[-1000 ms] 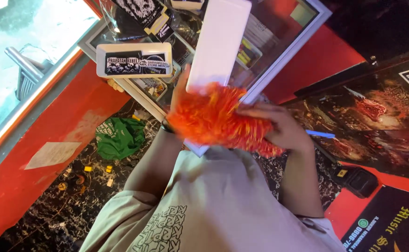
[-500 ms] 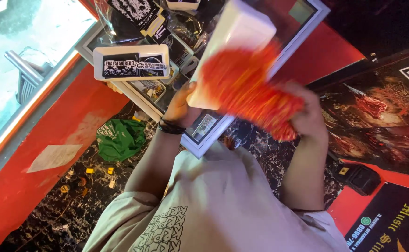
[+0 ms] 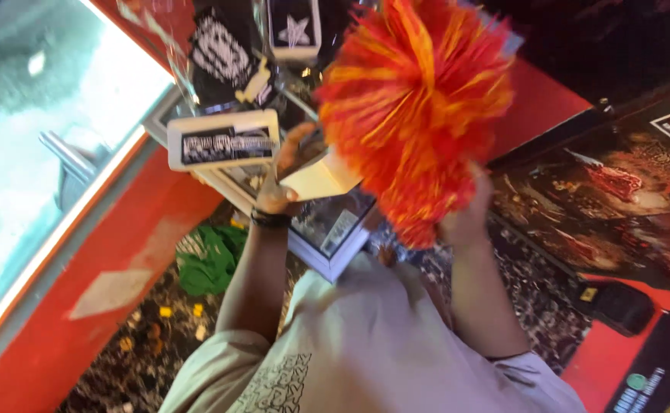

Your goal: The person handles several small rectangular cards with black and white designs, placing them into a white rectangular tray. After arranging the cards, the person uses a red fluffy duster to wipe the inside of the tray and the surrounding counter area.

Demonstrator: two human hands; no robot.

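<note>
My right hand (image 3: 465, 222) is closed on a fluffy orange-and-red duster (image 3: 415, 107), which is raised and fills the upper middle of the view. My left hand (image 3: 277, 195), with a dark band on its wrist, holds the lower end of a flat white box (image 3: 319, 180). The duster hides most of that box. Both hands are over a white-framed glass display case (image 3: 327, 256). My light shirt fills the bottom of the frame.
A white box with a black-and-white label (image 3: 224, 139) and black patches (image 3: 220, 53) lie on the case. A green cloth (image 3: 208, 260) sits on the speckled floor at the left. Dark posters (image 3: 618, 199) and a black device (image 3: 618, 306) are at the right.
The duster has swung up and closer to the camera, and now covers the upper part of the white box. The view has shifted closer to the case.
</note>
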